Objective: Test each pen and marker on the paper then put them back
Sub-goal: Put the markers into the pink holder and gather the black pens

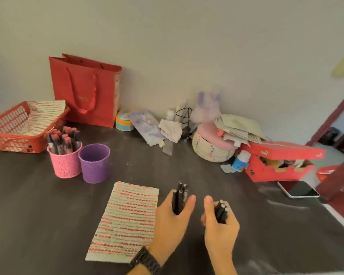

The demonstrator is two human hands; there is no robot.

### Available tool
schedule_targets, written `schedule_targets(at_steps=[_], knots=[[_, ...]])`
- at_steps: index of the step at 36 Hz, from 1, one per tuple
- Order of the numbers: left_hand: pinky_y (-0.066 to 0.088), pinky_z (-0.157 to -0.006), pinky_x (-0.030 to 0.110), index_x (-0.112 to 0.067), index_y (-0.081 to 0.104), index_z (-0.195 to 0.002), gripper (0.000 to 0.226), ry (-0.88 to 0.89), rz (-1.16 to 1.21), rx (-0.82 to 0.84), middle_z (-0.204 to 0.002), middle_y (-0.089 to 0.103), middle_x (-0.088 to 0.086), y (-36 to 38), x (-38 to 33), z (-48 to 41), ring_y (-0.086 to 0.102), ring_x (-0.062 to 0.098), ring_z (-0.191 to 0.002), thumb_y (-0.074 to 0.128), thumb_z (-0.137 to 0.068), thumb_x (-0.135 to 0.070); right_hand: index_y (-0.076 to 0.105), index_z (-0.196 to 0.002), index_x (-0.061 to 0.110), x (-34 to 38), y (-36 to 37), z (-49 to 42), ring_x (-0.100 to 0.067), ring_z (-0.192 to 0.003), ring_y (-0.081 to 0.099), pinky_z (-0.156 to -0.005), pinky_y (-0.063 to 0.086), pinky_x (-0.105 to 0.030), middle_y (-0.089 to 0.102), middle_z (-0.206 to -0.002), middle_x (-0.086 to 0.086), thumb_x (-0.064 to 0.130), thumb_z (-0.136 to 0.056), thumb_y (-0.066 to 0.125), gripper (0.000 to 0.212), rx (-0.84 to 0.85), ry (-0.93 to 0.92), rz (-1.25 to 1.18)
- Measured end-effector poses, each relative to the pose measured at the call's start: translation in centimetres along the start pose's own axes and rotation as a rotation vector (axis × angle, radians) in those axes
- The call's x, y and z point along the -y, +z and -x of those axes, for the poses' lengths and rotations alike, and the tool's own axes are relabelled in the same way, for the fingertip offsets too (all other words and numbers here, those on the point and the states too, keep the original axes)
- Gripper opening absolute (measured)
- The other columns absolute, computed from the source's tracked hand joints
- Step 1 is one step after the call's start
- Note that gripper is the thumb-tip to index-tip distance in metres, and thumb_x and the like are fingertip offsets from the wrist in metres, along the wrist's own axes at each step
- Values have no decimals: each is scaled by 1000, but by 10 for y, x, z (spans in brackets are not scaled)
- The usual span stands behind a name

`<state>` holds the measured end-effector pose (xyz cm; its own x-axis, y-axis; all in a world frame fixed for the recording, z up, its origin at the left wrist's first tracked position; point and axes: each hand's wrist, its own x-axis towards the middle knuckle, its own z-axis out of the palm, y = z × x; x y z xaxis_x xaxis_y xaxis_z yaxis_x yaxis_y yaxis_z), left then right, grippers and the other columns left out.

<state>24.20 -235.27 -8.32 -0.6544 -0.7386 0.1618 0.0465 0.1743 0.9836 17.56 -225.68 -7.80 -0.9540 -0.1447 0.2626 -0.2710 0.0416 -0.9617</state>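
The left hand [171, 215] has its grip clenched round a bundle of black pens [179, 195]. Fingers and thumb wrap the lower shafts, so the ends stand up and lean away from the person. The right hand [220, 231] is grasping a second bundle of black pens [222, 211] in the same way, with its thumb upright on the inner side. Through the blur it is hard to tell how many pens each fist holds. The two hands are just beside each other, not touching, above the dark counter [187, 165].

The paper [127, 221], covered in rows of red marks, lies flat just left of the left hand, its near edge close to the counter's front. Beyond it the purple cup [94, 165] and the pink cup [65, 165] stand touching, and the pink one is packed with markers [63, 139]. Bare counter stretches from the hands toward the cups. To the right, a phone [298, 189] lies near the counter's edge, just beside a red box [266, 171].
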Motion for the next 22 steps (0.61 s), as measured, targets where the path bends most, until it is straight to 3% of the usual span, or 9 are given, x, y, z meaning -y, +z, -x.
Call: schedule_targets(at_steps=[2, 6, 9, 11, 16, 20, 22], knots=[[50, -63, 18, -39, 59, -88, 24, 43, -59, 6, -75, 69, -11, 8, 6, 4, 66, 4, -65, 66, -83, -61, 68, -73, 28, -9, -5, 3, -12, -55, 60, -59, 52, -25, 66, -62, 0, 62, -77, 66, 34, 18, -35, 47], [49, -57, 19, -38, 56, -88, 19, 63, -142, 29, -73, 68, -11, 14, 8, 7, 63, 5, -58, 65, -89, -55, 68, -87, 35, -18, -8, 2, -8, -68, 68, -65, 56, -26, 71, -77, 6, 54, -77, 69, 21, -2, -25, 33], [45, -59, 13, -35, 54, -80, 24, 81, -132, -24, -70, 65, -9, 17, 6, 7, 61, 8, -57, 66, -89, -54, 56, -73, 24, -22, -8, -4, -16, -53, 54, -58, 51, -41, 58, -61, -9, 68, -81, 65, 45, -53, 21, 63], [41, -57, 8, -29, 50, -74, 32, 104, -156, -66, -65, 61, -10, 18, 6, 6, 57, 9, -56, 67, -89, -52, 48, -67, 18, -23, -6, -6, -17, -52, 46, -58, 47, -43, 50, -58, -15, 73, -80, 59, 58, -79, 39, 70], [36, -52, 11, -31, 51, -75, 27, 67, -123, -16, -57, 55, -12, 23, 9, 1, 50, 6, -52, 69, -92, -42, 50, -65, 17, -28, -1, -9, -13, -49, 44, -57, 44, -39, 49, -52, -2, 76, -75, 59, 60, -56, 87, 61], [39, -57, 6, -46, 53, -69, 26, 75, -163, 3, -59, 57, -17, 18, 7, -3, 54, 1, -56, 63, -92, -53, 54, -65, 18, -30, 5, -13, -32, -55, 58, -62, 52, -47, 58, -58, -12, 79, -74, 59, 62, -51, 109, 68], [38, -54, 12, -47, 52, -66, 30, 42, -162, -13, -57, 54, -16, 14, 7, -7, 51, 3, -53, 56, -90, -64, 56, -66, 19, -30, 9, -16, -32, -55, 57, -62, 53, -47, 57, -56, -10, 78, -72, 60, 60, -40, 117, 39]])
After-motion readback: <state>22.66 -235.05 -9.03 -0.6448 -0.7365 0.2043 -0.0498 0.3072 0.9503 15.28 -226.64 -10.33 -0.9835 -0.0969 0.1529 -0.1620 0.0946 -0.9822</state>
